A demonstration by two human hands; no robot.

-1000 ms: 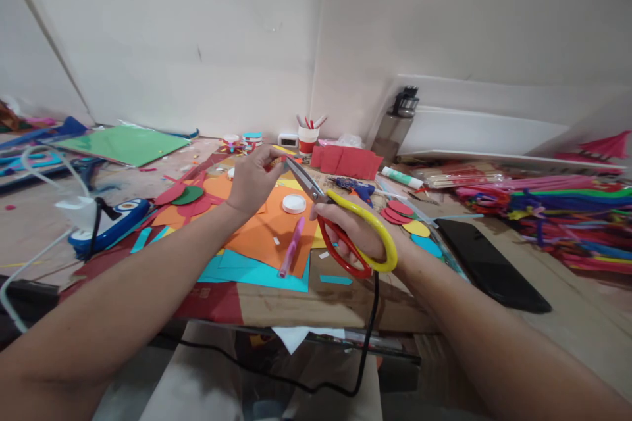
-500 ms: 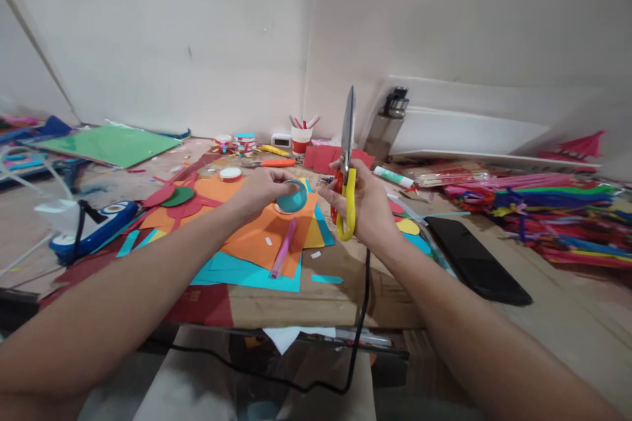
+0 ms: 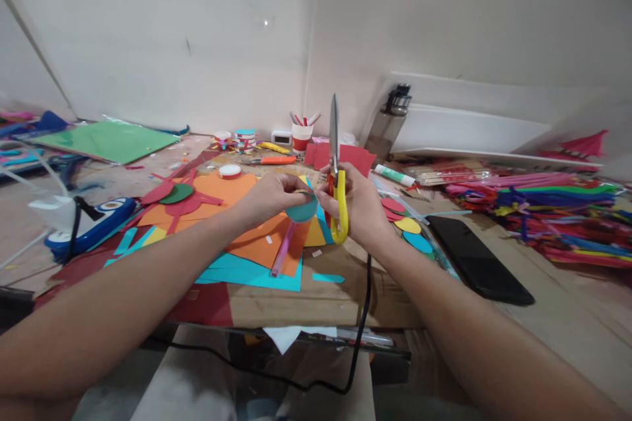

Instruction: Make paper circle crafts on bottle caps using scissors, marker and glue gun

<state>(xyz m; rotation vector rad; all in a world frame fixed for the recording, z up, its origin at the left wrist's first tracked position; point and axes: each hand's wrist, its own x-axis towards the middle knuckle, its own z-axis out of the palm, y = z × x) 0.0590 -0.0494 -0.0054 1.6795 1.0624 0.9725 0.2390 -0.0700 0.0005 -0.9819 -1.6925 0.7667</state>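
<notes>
My left hand [image 3: 276,198] pinches a small round blue piece [image 3: 302,210] by its upper edge. It looks like a paper-topped disc or lid; its underside is hidden. My right hand [image 3: 363,200] is wrapped around scissors [image 3: 336,138] with yellow and red handles, their blades pointing up and looking closed. The right fingertips come up to the edge of the blue piece; whether they grip it I cannot tell. Below both hands lie orange paper [image 3: 266,250], blue paper [image 3: 247,273] and a pink pen-like tube [image 3: 284,251].
Red and green paper shapes [image 3: 178,193] lie at left, near a blue pencil case [image 3: 91,227]. A black phone [image 3: 476,256] and bundled pipe cleaners [image 3: 548,210] are at right. Behind stand a pen cup [image 3: 301,137] and a bottle [image 3: 388,122]. A black cable [image 3: 366,296] hangs over the front edge.
My left hand has moved slightly right and tilted the blue piece. My right hand with the scissors has shifted left, so the two hands are closer together.
</notes>
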